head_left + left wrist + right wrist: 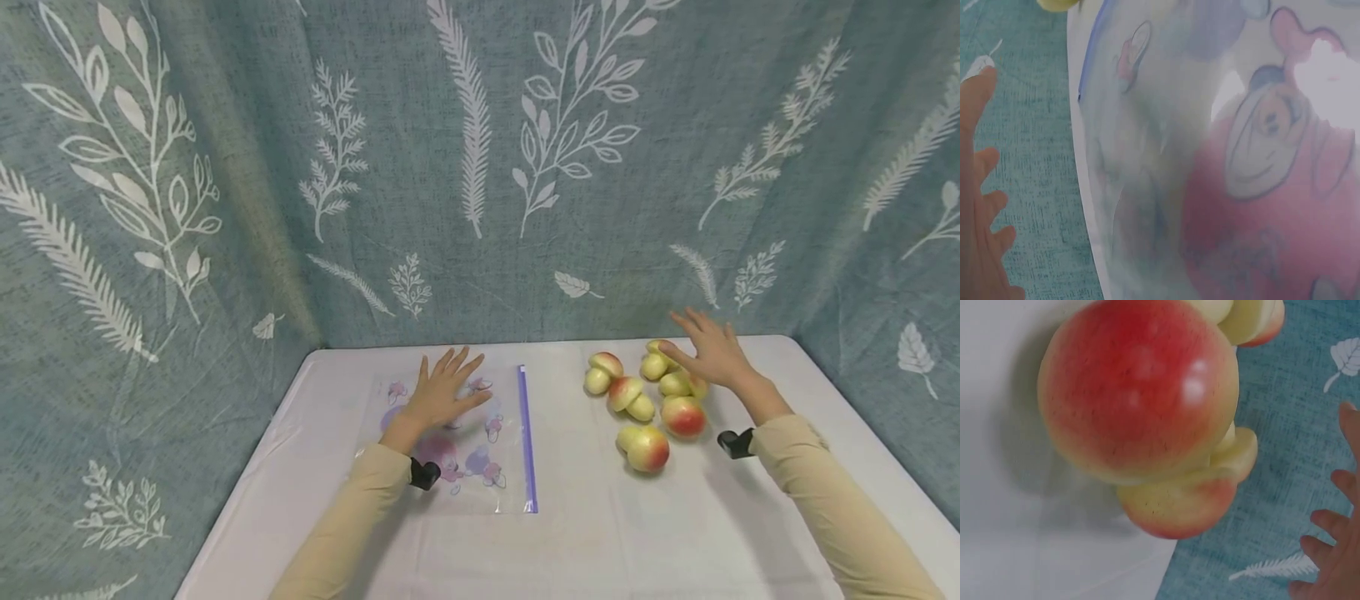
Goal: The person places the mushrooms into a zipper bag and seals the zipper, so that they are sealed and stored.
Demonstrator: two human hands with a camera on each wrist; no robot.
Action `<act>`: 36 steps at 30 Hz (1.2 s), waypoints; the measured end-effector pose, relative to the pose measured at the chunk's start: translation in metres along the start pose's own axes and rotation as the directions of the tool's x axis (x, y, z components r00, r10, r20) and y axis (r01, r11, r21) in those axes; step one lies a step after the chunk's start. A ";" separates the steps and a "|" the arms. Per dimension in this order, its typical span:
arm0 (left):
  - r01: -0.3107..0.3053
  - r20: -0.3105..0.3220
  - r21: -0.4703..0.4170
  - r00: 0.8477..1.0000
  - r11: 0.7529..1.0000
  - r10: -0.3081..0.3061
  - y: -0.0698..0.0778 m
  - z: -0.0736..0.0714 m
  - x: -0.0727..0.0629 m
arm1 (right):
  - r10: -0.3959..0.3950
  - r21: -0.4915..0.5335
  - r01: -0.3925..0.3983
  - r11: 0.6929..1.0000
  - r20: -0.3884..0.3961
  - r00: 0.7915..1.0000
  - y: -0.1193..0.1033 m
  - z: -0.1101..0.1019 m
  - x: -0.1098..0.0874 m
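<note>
A clear plastic zip bag [480, 462] printed with pink and purple cartoon figures lies flat, its purple zip strip [528, 442] on the right side. Above the bag is my left hand [437, 398], fingers spread and holding nothing. The print fills much of the left wrist view, where the bag [1260, 237] looks glossy. On the right lie several toy mushrooms [683, 417], yellow with red-tinged caps. My right hand [712, 354] hovers over the farther ones with spread fingers, partly hiding them. One big red cap [1141, 387] dominates the right wrist view.
Everything lies on a white-covered table [570, 542]. A teal curtain [495, 275] with white leaf prints stands behind the table and at both sides. Black wrist cameras [425, 474] sit under the beige sleeves [352, 517].
</note>
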State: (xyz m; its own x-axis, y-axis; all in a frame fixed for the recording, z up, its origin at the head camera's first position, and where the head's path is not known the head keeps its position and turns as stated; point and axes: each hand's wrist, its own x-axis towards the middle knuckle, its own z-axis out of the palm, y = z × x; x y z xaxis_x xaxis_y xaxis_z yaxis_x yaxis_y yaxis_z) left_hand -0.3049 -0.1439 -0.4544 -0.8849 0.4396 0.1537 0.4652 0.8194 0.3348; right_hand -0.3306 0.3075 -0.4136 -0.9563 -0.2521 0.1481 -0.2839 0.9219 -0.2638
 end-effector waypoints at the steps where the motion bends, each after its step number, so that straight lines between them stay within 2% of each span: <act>1: -0.012 -0.007 -0.007 1.000 1.000 0.012 0.001 0.001 -0.001 | -0.008 0.002 0.008 1.000 0.000 1.000 -0.001 0.001 0.001; 4: -0.035 -0.005 -0.013 0.999 0.999 0.035 0.005 0.005 -0.003 | -0.027 0.005 0.027 1.000 0.003 1.000 -0.005 0.002 0.001; 12: -0.032 0.098 0.047 0.995 0.998 0.027 0.014 0.017 0.000 | -0.059 0.014 0.059 0.998 0.005 0.998 -0.015 0.006 0.002; 18: -0.038 0.143 0.013 0.989 0.999 0.036 0.021 0.024 -0.001 | -0.075 0.025 0.075 0.997 0.016 0.997 -0.015 0.012 0.006; 26: -0.079 0.149 0.009 0.986 0.997 0.077 0.027 0.034 -0.002 | -0.118 0.039 0.118 0.992 0.004 0.993 -0.020 0.020 0.008; 36: -0.092 0.171 -0.003 0.981 0.996 0.092 0.032 0.051 0.000 | -0.136 0.079 0.134 0.988 0.018 0.991 -0.027 0.021 0.008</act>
State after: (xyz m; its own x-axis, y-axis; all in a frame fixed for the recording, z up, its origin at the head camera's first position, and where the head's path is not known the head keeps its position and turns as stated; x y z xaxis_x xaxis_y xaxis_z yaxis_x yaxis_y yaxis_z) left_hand -0.2884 -0.0988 -0.4912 -0.8218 0.5693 0.0223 0.5449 0.7740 0.3224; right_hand -0.3322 0.2746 -0.4252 -0.9100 -0.3802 0.1652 -0.4141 0.8537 -0.3160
